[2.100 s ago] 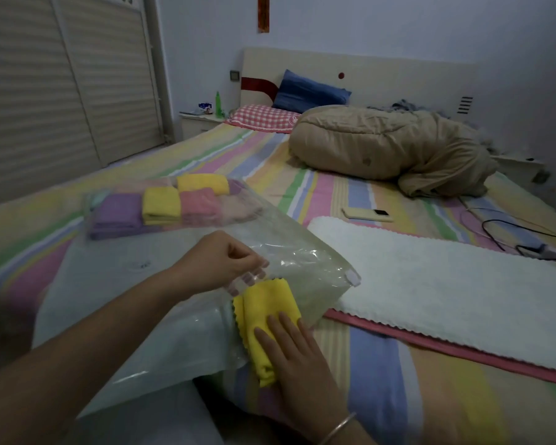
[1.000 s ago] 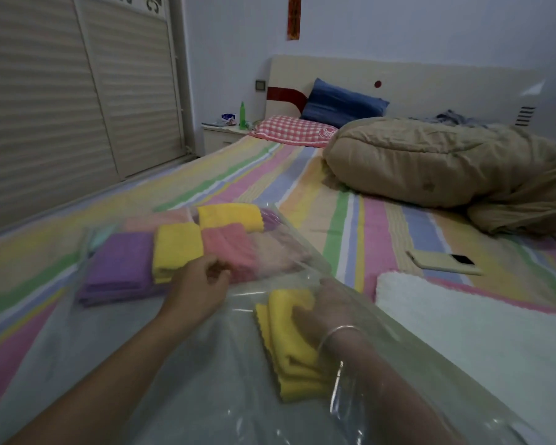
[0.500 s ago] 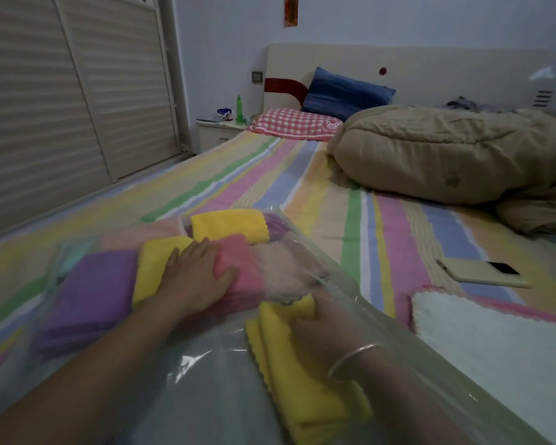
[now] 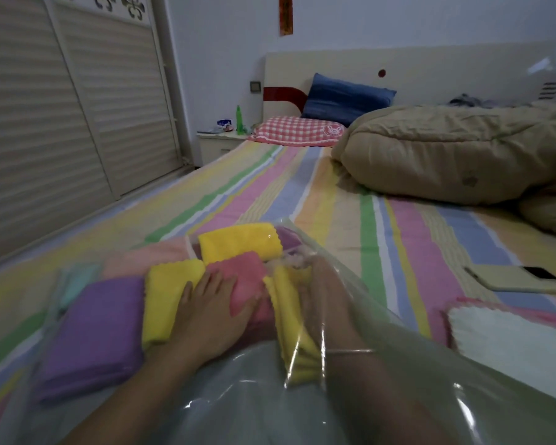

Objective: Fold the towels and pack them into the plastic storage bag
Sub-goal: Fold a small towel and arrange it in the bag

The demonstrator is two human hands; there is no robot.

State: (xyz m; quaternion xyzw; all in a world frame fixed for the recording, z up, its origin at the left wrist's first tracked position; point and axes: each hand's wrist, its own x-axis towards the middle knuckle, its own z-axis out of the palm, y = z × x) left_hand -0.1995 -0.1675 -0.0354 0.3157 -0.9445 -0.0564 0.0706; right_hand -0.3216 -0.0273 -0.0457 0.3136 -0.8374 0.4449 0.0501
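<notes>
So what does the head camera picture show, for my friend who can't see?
A left hand presses folded towels through a clear plastic bag, while the right hand inside slides in a yellow towel. All lies on a striped bed.

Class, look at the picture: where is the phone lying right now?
In the head view, the phone lies flat on the striped bedsheet at the right, beyond the white towel and nearer than the beige duvet.

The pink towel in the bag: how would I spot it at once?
On the striped bed, find the clear plastic bag at the near edge. Among the folded towels inside, the pink towel lies under the left hand. Both its side neighbours are yellow, and it alone is a strong pink.
</notes>
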